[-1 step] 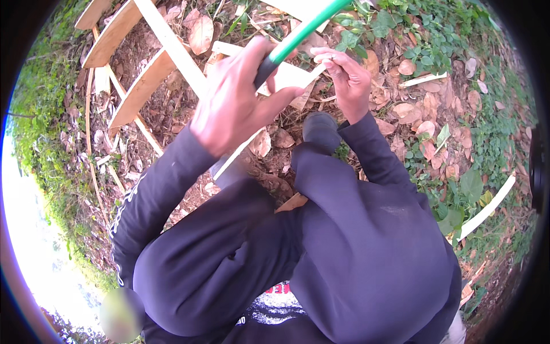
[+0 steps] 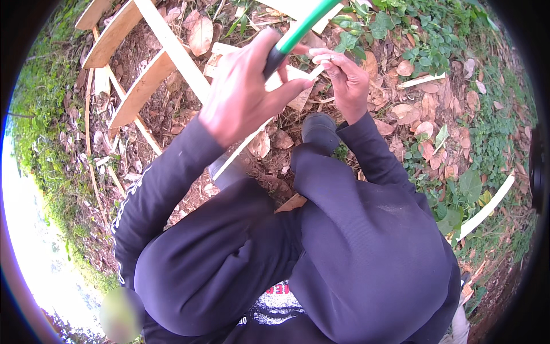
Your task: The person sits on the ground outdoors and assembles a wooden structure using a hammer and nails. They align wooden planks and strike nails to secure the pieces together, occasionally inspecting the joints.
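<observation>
Head view: the left hand (image 2: 238, 89) and right hand (image 2: 349, 78) are near each other, beyond the bent knees (image 2: 366, 241).
Left hand: at eleven o'clock, wrapped round the black end of a green tool (image 2: 306, 27).
Tool: at twelve o'clock, slanting from that grip toward one.
Right hand: at one o'clock, thumb and fingertips pinching a pale strip (image 2: 243, 148).
Strip: runs from the pinch toward seven o'clock; the left hand hides its middle, so it is probably one piece.
Boot (image 2: 319, 131): just below the right hand.
Boards (image 2: 143, 89): at ten o'clock.
Offcut (image 2: 488, 207): between three and four o'clock.
</observation>
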`<state>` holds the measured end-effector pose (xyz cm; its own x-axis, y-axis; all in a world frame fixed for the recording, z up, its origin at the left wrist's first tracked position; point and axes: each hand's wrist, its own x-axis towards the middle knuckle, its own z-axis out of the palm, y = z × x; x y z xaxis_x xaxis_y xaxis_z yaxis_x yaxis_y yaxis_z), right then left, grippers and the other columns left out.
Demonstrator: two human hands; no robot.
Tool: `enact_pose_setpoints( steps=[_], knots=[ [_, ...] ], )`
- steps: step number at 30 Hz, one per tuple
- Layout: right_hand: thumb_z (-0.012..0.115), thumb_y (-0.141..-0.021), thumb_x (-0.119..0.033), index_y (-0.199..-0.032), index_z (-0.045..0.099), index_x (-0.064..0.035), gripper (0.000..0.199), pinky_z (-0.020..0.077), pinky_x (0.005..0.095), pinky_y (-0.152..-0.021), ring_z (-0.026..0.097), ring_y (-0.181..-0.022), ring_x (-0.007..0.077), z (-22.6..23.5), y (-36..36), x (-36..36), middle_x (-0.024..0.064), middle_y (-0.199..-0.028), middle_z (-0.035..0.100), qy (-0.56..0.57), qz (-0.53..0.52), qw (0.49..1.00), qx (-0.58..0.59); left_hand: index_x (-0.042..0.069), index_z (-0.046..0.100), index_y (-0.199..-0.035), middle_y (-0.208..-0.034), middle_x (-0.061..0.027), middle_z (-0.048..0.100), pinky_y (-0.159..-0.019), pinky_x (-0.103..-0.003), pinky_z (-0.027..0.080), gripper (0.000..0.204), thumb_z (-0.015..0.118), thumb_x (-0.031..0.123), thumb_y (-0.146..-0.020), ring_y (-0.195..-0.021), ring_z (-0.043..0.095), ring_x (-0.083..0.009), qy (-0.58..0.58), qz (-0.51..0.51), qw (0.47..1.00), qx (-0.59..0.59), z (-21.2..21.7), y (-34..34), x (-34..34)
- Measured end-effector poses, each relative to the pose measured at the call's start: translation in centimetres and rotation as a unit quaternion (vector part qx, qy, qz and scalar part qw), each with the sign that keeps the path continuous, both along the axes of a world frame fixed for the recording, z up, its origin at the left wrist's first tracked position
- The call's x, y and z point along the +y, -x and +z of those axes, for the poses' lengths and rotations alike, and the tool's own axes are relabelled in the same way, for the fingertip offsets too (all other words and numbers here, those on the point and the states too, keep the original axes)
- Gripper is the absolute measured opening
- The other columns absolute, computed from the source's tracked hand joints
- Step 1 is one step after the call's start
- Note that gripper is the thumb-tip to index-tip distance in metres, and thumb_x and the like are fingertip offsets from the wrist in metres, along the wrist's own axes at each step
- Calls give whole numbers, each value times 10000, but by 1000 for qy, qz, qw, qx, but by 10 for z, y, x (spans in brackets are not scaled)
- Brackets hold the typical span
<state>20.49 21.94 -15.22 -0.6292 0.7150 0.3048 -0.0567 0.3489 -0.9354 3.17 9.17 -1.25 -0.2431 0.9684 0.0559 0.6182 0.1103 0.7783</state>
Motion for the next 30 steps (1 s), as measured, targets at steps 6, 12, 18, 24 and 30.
enact_pose_setpoints(
  steps=[6,12,18,24,30],
  knots=[
    [662,-940,-128,-1014,709,9,163,552,291,-784,705,-901,173,8,3,-4,115,-995,736,-11,-18,1000,-11,20,610,-1027,-868,-87,711,-741,-342,533,276,755,168,-844,-742,683,-207,-103,-7,984,-146,-50,-9,48],
    [668,-952,-183,-1062,691,8,221,547,287,-803,702,-933,170,6,-1,-10,116,-968,715,114,-41,993,-6,27,551,-912,-777,-73,684,-665,-307,524,215,743,109,-860,-659,637,-183,-110,-14,978,-175,-69,-10,52],
    [664,-945,-61,-1116,585,40,214,560,309,-890,672,-1021,179,-5,-4,-11,138,-1130,665,217,13,971,98,27,545,-849,-797,-70,718,-672,-293,528,226,756,107,-850,-685,648,-136,-80,-2,981,-177,-61,-9,55],
    [717,-908,-93,-1048,620,23,206,587,304,-832,703,-964,185,-5,-3,-11,158,-1130,692,175,1,979,106,13,531,-880,-837,-88,739,-705,-274,545,206,729,67,-864,-746,706,-139,-77,6,966,-246,-63,-10,53],
    [728,-900,-102,-1039,622,24,216,586,311,-851,703,-968,186,-4,-2,-12,165,-1120,695,168,-1,979,115,16,497,-862,-860,-115,741,-724,-281,552,209,705,32,-877,-782,717,-144,-91,-18,964,-248,-66,-7,55]
  ],
)
